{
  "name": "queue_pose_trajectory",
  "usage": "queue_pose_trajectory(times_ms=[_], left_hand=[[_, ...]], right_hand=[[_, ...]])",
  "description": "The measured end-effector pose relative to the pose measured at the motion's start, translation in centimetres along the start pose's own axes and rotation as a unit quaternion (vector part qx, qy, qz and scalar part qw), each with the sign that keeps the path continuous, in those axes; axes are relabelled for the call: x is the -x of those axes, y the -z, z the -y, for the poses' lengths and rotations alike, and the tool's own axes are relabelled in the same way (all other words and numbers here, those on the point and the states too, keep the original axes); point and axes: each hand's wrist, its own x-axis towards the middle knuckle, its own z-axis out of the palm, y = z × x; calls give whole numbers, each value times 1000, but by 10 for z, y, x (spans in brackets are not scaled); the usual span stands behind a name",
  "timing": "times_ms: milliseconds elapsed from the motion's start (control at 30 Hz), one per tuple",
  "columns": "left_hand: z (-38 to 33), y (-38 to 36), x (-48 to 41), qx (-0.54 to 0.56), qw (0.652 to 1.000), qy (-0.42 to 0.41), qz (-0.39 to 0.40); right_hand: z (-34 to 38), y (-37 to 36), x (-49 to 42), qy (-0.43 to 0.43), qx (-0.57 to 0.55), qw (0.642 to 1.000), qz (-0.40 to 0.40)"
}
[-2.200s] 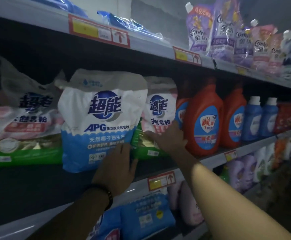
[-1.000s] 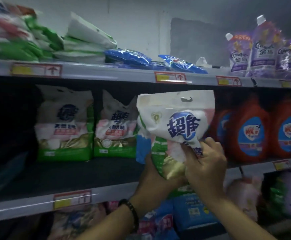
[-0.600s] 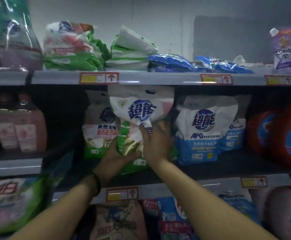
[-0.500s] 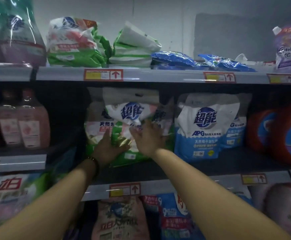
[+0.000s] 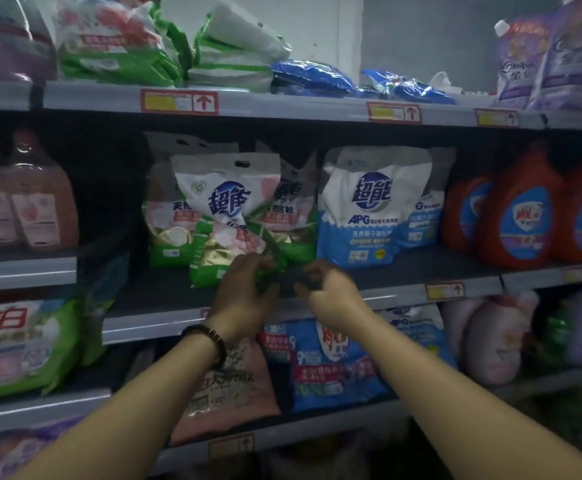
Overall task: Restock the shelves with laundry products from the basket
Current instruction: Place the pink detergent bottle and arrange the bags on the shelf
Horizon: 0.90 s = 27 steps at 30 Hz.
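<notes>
Green bag: upright on middle shelf
Left hand: grasping green bag's lower right corner
Right hand: released, loosely curled, just right of green bag

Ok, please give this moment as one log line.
green bag: upright on middle shelf | left hand: holds its lower corner | right hand: beside it, curled, grip unclear

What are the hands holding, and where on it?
The left hand grips the green and white soap bag by its bottom right corner. The right hand holds nothing.
</notes>
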Motion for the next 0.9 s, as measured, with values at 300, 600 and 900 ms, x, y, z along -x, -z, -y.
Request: queue_pose_trajectory(times_ms=[300, 600, 900], left_hand=[[-26, -132, 60, 92, 971, 78, 209], [-19, -263, 46, 141, 929, 133, 315], [-26, -396, 1, 143, 915, 207, 315]], right_hand=[[-151, 41, 68, -106, 38, 992, -60], [-297, 91, 74, -251, 17, 961, -118], [-403, 115, -21, -254, 45, 957, -133]])
